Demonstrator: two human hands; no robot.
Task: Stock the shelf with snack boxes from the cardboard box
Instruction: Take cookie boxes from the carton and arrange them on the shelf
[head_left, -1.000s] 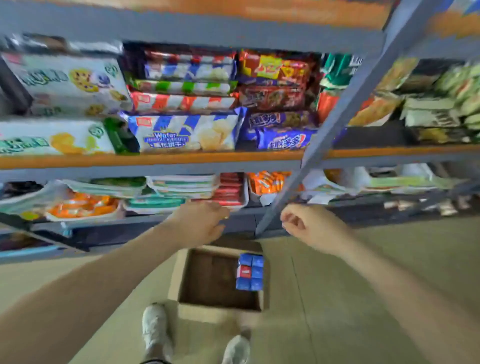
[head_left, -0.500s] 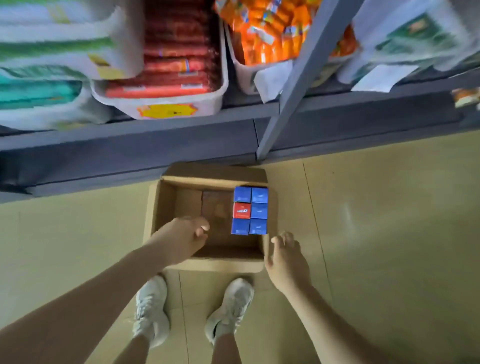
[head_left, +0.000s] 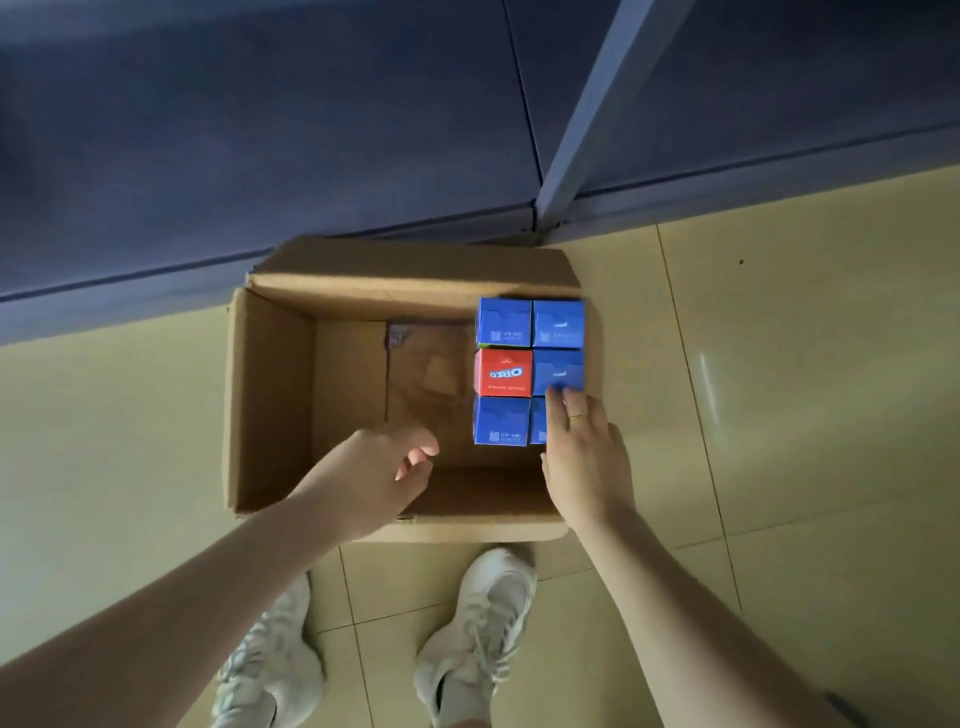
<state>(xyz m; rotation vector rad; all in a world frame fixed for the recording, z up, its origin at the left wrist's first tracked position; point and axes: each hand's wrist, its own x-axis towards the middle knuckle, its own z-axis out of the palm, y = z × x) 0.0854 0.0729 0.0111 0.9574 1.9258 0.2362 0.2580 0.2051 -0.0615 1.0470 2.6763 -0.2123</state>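
The right hand (head_left: 584, 462) lies flat on the snack boxes (head_left: 530, 371) in the cardboard box (head_left: 270, 405), grasping nothing, likely picking one; the left hand (head_left: 379, 473) hangs loose beside them.

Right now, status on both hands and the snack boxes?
Right hand open, fingertips on the blue boxes in the cardboard box. Left hand empty, hovering inside. Six boxes showing. Nothing blocking.
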